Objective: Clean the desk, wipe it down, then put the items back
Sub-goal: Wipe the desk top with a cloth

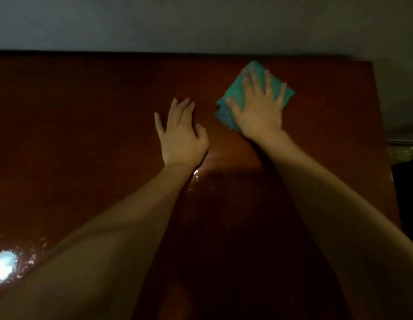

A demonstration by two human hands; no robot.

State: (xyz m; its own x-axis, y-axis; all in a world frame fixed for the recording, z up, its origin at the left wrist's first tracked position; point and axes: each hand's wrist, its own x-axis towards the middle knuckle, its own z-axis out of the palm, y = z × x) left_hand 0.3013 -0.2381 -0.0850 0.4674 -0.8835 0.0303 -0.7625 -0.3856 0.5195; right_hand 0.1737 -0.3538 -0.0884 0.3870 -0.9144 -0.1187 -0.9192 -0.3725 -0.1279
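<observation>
Head view: right hand point(258, 107) flat on folded teal cloth point(233, 93); left hand point(181, 135) spread on glossy desk point(85, 112).

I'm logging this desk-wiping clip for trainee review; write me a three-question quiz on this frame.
1. True or false: the right hand lies flat on the green cloth.
2. What does the left hand hold? A) a cloth B) a bottle C) nothing
3. Fill in: the cloth lies toward the far ____ corner of the desk.

Key: 1 true; 2 C, its fingers are spread over the bare wood; 3 right.
</observation>
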